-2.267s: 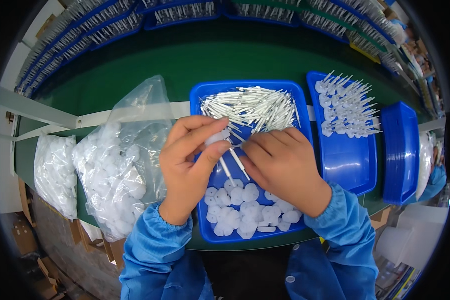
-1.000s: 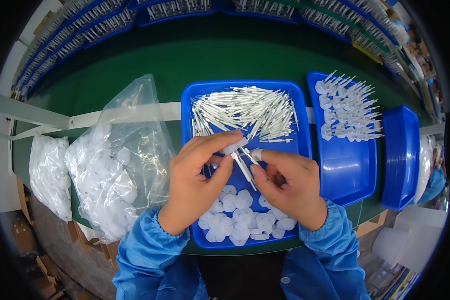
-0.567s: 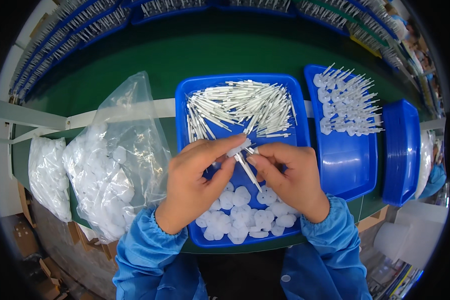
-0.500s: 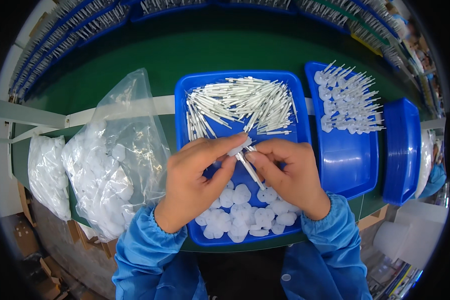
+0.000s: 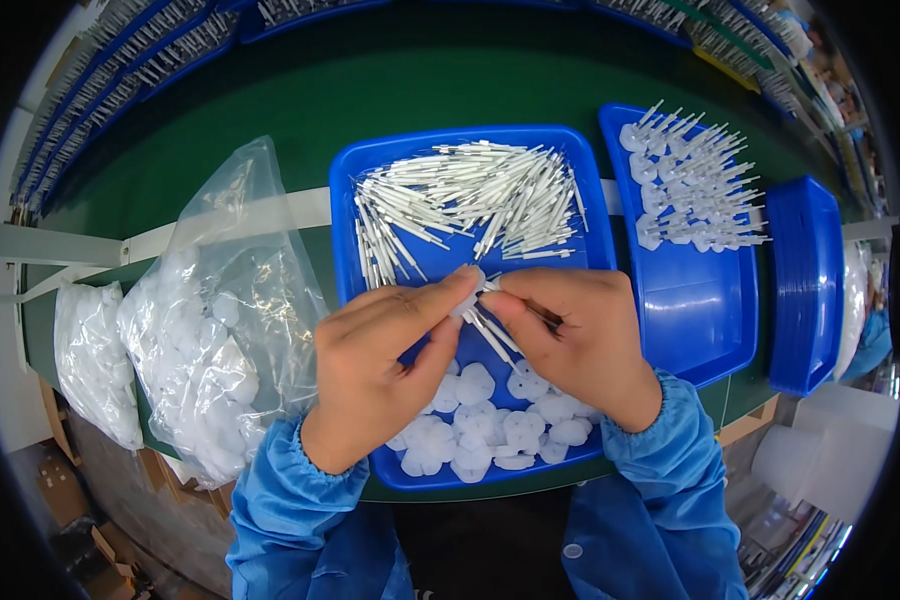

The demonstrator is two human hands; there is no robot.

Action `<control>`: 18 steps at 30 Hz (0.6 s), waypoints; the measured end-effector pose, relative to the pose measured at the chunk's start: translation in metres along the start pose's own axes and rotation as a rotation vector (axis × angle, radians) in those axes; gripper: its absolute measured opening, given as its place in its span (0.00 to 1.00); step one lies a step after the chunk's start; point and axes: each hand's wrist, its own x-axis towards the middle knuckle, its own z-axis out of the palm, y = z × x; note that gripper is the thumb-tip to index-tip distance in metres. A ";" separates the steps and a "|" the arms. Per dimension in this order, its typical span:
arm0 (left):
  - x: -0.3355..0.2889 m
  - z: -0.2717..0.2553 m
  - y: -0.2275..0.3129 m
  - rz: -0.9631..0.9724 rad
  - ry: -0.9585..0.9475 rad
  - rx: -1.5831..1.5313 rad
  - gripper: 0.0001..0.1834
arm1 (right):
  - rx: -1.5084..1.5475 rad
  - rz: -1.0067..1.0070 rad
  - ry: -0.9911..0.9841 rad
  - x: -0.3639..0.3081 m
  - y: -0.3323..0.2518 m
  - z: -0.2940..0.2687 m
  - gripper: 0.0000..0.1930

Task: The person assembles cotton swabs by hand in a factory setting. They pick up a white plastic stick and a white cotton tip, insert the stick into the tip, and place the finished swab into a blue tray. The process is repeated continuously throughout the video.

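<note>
Above the middle of a blue tray my two hands meet, fingertips almost touching. My left hand pinches a white, petal-edged plastic disc between thumb and forefinger. My right hand is closed at the disc's edge, its thumb and forefinger on the end of a thin white rod. More white rods slant down from beneath the disc, between the hands. Behind the hands, a heap of loose white rods fills the tray's far half; a pile of loose white discs lies in its near part.
At right, another blue tray bears rows of discs with rods standing in them, beside stacked blue trays. Left, an open clear bag of discs and a closed bag lie on the green table. More filled trays line the back.
My right fingers have moved in closer to the disc, and the rods under it show less. The whole view has shifted slightly.
</note>
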 end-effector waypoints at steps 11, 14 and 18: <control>-0.002 0.004 0.003 -0.253 0.028 -0.426 0.27 | 0.136 0.055 0.068 -0.002 -0.006 0.002 0.08; -0.004 0.001 -0.005 -0.231 0.003 -0.362 0.28 | 0.076 -0.172 0.099 0.002 0.005 0.001 0.12; 0.002 -0.006 0.000 -0.038 0.070 -0.131 0.29 | 0.178 -0.171 0.072 -0.003 0.009 -0.009 0.20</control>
